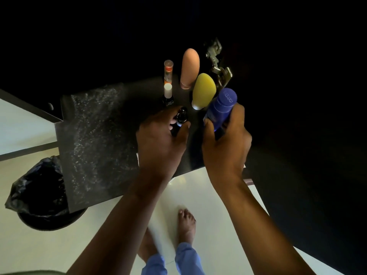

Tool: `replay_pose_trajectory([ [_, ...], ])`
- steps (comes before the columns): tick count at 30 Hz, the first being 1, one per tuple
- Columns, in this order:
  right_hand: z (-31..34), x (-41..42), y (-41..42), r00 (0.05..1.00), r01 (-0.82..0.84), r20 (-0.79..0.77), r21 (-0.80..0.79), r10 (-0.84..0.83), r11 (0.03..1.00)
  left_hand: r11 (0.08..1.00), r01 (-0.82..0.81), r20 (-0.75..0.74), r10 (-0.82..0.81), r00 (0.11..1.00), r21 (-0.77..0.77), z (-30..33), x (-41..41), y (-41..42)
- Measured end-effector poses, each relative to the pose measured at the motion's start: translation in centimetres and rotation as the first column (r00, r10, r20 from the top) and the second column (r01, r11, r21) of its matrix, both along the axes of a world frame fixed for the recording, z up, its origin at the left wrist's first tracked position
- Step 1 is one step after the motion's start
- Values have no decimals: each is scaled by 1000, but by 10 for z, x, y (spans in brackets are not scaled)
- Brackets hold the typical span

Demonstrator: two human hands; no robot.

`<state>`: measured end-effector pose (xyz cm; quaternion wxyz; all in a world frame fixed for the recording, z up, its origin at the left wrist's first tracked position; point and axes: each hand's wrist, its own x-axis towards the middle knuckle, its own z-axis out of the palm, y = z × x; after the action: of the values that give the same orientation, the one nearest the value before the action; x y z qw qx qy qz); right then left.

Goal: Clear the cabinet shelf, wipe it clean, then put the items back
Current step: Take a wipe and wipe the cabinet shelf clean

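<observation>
Hands on shelf [95, 135]: left [160, 139] around small dark bottle [181, 118], right [226, 139] around blue bottle [220, 108].

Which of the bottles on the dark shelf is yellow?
The rounded yellow bottle, standing between the peach bottle behind it and the blue bottle held in the right hand.

You have one view only: a wide-angle camera on your head, facing forward and steeply down. It sits close above your left hand [160, 139] and right hand [226, 141], takes in the dark shelf [95, 135] and reaches the pale floor [208, 195] below.
</observation>
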<state>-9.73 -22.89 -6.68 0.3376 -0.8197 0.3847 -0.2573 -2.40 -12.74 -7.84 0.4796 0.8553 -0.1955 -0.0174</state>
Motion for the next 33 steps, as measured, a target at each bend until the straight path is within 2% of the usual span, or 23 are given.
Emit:
replay_pose_trajectory([
  [5, -4, 1, -2, 1000, 24, 15, 39, -24, 999, 999, 0, 35, -1, 999, 41, -8, 1, -7],
  [13, -5, -15, 2, 1000, -2, -21, 120, 5, 993, 999, 28, -20, -28, 999, 32, -15, -1, -4],
  [18, -1, -56, 15, 998, 59, -43, 95, -55, 994, 993, 46, 25, -49, 998, 111, 1, -19, 25],
  [21, -3, -82, 39, 999, 43, -33, 2, -43, 999, 987, 31, 88, -45, 995, 156, 6, -35, 59],
  [23, -7, -90, 57, 998, -44, -50, -50, 42, 998, 975, 15, 128, -45, 991, 223, 5, -45, 82],
  [25, -13, -92, 77, 975, -216, -69, -90, 210, 972, 951, -25, 161, -26, 987, 309, 3, -55, 102],
  [29, -27, -82, 108, 865, -501, -134, -280, 484, 819, 903, -118, 222, 26, 975, 414, -1, -74, 134],
  [33, -40, -70, 121, 766, -642, -304, -350, 566, 682, 887, -132, 231, 29, 972, 443, -7, -83, 147],
])
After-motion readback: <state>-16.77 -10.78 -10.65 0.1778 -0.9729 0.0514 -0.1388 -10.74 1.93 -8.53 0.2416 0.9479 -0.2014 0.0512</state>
